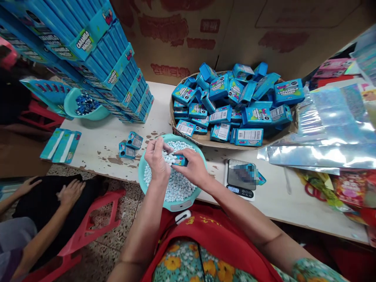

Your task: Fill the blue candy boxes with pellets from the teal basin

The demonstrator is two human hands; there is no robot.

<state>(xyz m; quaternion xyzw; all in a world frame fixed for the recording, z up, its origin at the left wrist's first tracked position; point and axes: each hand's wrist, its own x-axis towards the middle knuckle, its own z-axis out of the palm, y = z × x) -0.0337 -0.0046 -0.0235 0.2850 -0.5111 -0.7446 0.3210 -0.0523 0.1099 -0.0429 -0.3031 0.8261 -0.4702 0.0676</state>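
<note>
Above a turquoise basin [143, 178] full of small white candies [179, 192], my two hands are close together. My left hand [158, 158] is curled around a small heap of white candies [169, 158]. In the fingers of my right hand [194, 166] is a small blue candy box [180, 160], tilted sideways with one end at the candies. The far side of that box is hidden by my fingers. Two more small blue boxes [131, 145] stand left of the basin on the worn white table [158, 102].
Behind the basin, a cut-down carton [199, 141] overflows with blue candy boxes [229, 105]. A digital scale [239, 180] lies to the right, near shiny film sheets [329, 121]. Tall stacks of display boxes [117, 74] and a bowl [88, 111] stand left. Another person's hands [70, 192] rest lower left.
</note>
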